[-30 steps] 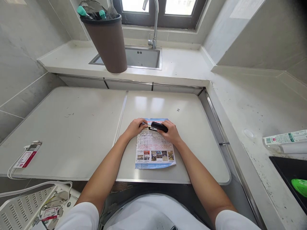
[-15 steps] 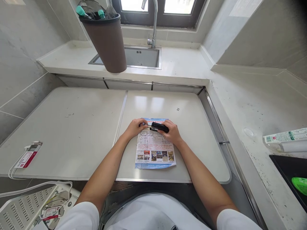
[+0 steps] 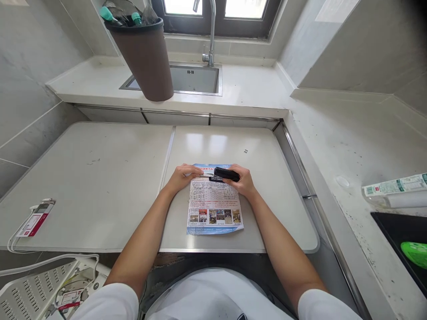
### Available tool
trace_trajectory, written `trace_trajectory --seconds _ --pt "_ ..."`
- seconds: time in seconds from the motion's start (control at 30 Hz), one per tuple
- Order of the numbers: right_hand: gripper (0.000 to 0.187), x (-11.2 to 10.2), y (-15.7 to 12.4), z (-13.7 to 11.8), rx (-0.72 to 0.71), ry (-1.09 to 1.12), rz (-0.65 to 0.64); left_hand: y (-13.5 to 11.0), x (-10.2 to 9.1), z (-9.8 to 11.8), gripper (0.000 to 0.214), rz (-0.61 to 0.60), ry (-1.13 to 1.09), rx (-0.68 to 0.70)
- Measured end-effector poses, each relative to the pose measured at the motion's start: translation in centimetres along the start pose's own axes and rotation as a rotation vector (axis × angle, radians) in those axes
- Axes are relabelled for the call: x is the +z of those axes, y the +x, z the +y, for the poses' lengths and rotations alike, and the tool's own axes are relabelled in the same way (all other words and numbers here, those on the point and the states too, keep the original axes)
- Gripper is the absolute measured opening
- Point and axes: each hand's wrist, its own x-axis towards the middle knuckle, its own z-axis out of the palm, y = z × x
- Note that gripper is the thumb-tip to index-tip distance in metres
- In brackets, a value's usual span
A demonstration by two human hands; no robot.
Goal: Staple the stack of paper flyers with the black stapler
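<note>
A black stapler [image 3: 227, 174] lies across the upper part of a printed flyer [image 3: 215, 200] on the folding table. Its handle end is wrapped by the closed fingers of my right hand [image 3: 243, 179]. From its left end a thin metal part [image 3: 206, 175] sticks out, and my left hand [image 3: 183, 177] pinches this with closed fingertips. Just what the left fingertips grip is partly hidden. Two short staple strips [image 3: 246, 151] lie on the table beyond my right hand.
The white folding table [image 3: 116, 178] has a seam left of the flyer. At its left front lies a red-and-white box with a cable [image 3: 36, 218]. Behind stands a brown bin [image 3: 147, 62] by the sink [image 3: 196, 80]. A white basket [image 3: 30, 289] is at lower left.
My right hand and the stapler have moved slightly right, while my left hand has shifted a little left. More of the metal part shows between the hands.
</note>
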Motion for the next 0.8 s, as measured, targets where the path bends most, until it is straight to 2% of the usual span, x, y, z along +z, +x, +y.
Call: trace_trajectory --seconds 0.13,0.2,0.27,0.37,0.5,0.57,0.63,0.73,0.8 --pt "0.036 -0.3 0.0 -0.1 -0.036 0.042 -0.075 0.1 0.4 0.7 0.034 0.000 -0.072 0.020" --pt "0.034 0.1 0.0 -0.2 -0.088 0.058 -0.141 0.2 1.0 1.2 0.051 -0.032 -0.122 0.009" --pt "0.032 0.8 -0.1 -0.4 -0.150 0.059 -0.225 0.3 1.6 1.7 0.062 -0.115 -0.148 0.011" --pt "0.032 1.9 -0.3 -0.8 -0.201 0.037 -0.275 0.4 1.9 1.9 0.057 -0.209 -0.135 0.008" --pt "0.036 2.2 -0.3 -1.5 -0.156 -0.032 -0.241 0.6 1.8 1.6 0.051 -0.208 -0.107 -0.015" --pt "0.035 1.8 -0.3 -1.6 -0.082 -0.073 -0.148 0.7 1.8 1.5 0.038 -0.151 -0.046 -0.028" --pt "0.034 1.1 -0.3 -1.5 0.031 -0.129 0.041 0.8 2.1 1.6 0.017 -0.082 0.077 -0.049" --pt "0.036 -0.9 -0.5 -0.2 0.183 -0.279 0.361 0.4 2.8 1.7 0.022 -0.107 0.281 -0.048" --pt "0.040 -2.6 -0.8 1.0 0.251 -0.391 0.483 0.0 3.2 1.9 0.034 -0.187 0.385 -0.051"
